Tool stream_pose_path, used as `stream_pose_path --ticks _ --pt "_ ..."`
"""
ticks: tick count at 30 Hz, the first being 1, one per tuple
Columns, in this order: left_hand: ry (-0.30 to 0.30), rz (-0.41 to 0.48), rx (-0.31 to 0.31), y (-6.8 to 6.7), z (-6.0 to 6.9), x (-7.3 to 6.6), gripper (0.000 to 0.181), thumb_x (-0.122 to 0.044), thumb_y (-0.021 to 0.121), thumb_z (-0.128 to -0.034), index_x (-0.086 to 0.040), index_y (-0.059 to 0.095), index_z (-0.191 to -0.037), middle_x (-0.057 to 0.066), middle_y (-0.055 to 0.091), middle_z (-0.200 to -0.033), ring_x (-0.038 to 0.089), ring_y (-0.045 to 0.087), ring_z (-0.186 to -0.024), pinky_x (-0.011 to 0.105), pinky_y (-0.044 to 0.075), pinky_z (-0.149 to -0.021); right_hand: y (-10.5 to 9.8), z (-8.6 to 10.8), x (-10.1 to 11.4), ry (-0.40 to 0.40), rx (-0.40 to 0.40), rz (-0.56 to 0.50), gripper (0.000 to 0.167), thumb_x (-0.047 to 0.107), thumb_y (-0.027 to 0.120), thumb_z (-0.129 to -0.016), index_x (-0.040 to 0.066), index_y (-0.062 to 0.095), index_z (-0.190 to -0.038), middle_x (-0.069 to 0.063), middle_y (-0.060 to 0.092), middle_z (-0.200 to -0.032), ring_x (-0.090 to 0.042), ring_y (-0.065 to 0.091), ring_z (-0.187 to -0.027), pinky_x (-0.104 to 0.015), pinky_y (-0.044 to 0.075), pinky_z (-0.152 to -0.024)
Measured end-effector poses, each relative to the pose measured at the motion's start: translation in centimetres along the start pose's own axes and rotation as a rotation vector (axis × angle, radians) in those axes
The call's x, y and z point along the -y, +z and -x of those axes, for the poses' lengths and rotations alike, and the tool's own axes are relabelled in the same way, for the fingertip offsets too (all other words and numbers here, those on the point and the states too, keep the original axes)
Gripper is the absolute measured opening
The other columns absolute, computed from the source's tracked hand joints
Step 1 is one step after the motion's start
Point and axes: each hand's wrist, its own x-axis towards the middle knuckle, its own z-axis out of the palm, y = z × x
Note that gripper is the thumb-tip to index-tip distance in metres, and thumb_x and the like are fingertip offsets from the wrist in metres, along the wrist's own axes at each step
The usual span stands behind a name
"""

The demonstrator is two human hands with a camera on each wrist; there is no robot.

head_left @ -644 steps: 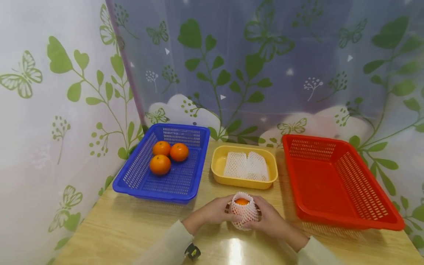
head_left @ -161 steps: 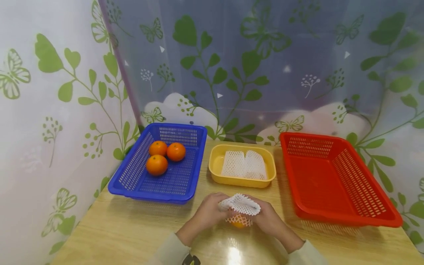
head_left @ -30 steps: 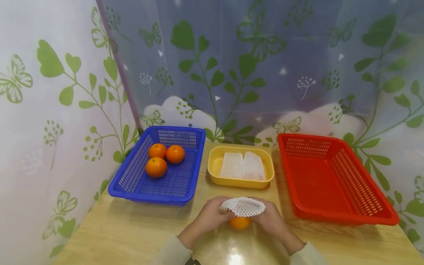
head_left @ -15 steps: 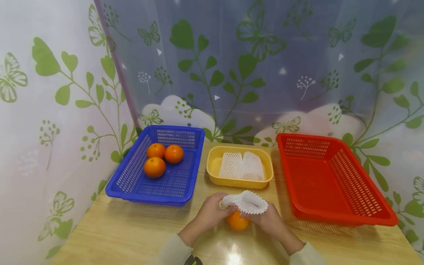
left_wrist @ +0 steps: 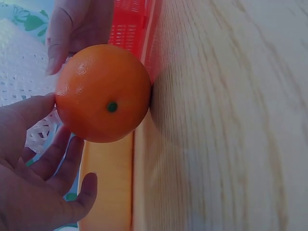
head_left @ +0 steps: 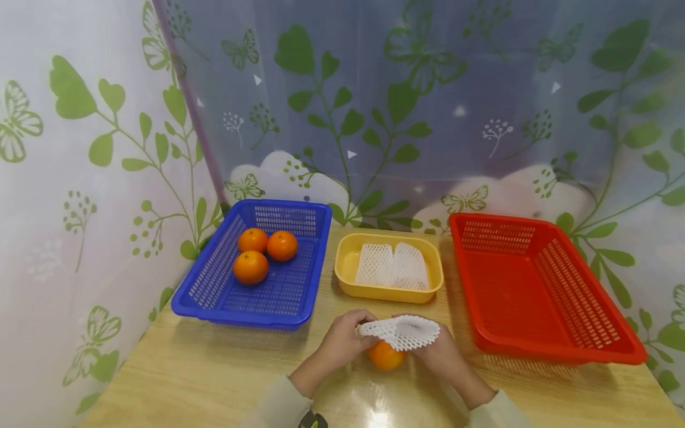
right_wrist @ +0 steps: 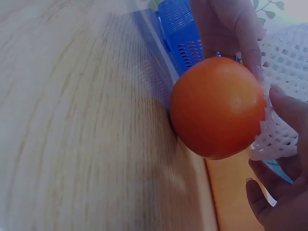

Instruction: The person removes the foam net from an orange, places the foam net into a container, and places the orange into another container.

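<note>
A bare orange (head_left: pixel 386 355) rests on the table between the two hands. Just above it, a white foam fruit net (head_left: pixel 405 333) is stretched sideways, its opening facing up. My left hand (head_left: pixel 340 340) pinches the net's left end, thumb close against the orange. My right hand (head_left: pixel 440 351) holds the net's right part. The left wrist view shows the orange (left_wrist: pixel 103 94) with its green stem spot, and the net behind it. In the right wrist view the net's edge (right_wrist: pixel 269 139) touches the side of the orange (right_wrist: pixel 216 108).
A blue basket (head_left: pixel 246 318) with three oranges stands at the left. Behind the hands is a yellow tray (head_left: pixel 387 293) holding white foam nets (head_left: pixel 374 264). A red basket (head_left: pixel 514 291) stands at the right. Patterned curtain (head_left: pixel 374 89) hangs behind the table.
Long ago the net wrapped the orange, and later it covered only its upper part. Now the net is above the bare orange. In the last second its right end spread rightward.
</note>
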Motion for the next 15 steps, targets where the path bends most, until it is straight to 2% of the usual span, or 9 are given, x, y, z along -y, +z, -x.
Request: stream_pose_path --ticks 2,4,9,12,15 --pt "-0.003 0.014 0.005 0.00 0.00 0.05 0.017 -0.005 0.078 -0.0811 -0.011 0.067 -0.094 -0.004 0.067 -0.094 0.013 0.060 -0.094 0.034 0.049 -0.089 -0.06 0.10 0.12 0.008 0.007 -0.034 0.035 -0.006 0.071 -0.082 -0.006 0.065 -0.117 0.014 0.067 -0.111 0.000 0.063 -0.096 -0.017 0.052 -0.081" --pt "0.002 0.035 0.014 0.00 0.02 0.10 0.018 -0.004 0.077 -0.0807 -0.010 0.067 -0.094 -0.004 0.067 -0.094 0.011 0.059 -0.092 0.032 0.049 -0.087 -0.07 0.17 0.28 0.002 -0.002 -0.041 0.035 -0.008 0.071 -0.082 -0.006 0.065 -0.116 0.010 0.068 -0.111 -0.001 0.063 -0.097 -0.017 0.052 -0.081" --pt "0.032 0.064 0.058 0.08 0.11 0.16 0.025 -0.016 0.080 -0.0807 -0.012 0.065 -0.100 -0.006 0.065 -0.095 0.008 0.057 -0.090 0.027 0.049 -0.083 0.13 0.10 0.61 -0.005 -0.052 0.080 0.033 -0.003 0.074 -0.080 -0.002 0.068 -0.112 -0.006 0.071 -0.107 -0.002 0.062 -0.097 -0.020 0.053 -0.083" --pt "0.043 0.064 0.080 0.35 0.20 0.23 0.035 -0.028 0.082 -0.0791 -0.014 0.061 -0.105 -0.009 0.064 -0.098 0.007 0.057 -0.091 0.026 0.049 -0.086 0.31 -0.08 0.71 0.034 -0.076 0.143 0.033 0.000 0.076 -0.079 0.004 0.070 -0.111 -0.006 0.072 -0.106 -0.005 0.063 -0.097 -0.026 0.054 -0.083" --pt "0.043 0.070 0.081 0.73 0.28 0.32 0.040 -0.029 0.082 -0.0787 -0.016 0.058 -0.108 -0.010 0.064 -0.101 0.006 0.058 -0.095 0.027 0.049 -0.089 0.48 -0.39 0.83 0.067 -0.097 0.193 0.032 -0.001 0.078 -0.077 0.006 0.071 -0.108 -0.003 0.072 -0.102 -0.007 0.064 -0.094 -0.029 0.055 -0.082"
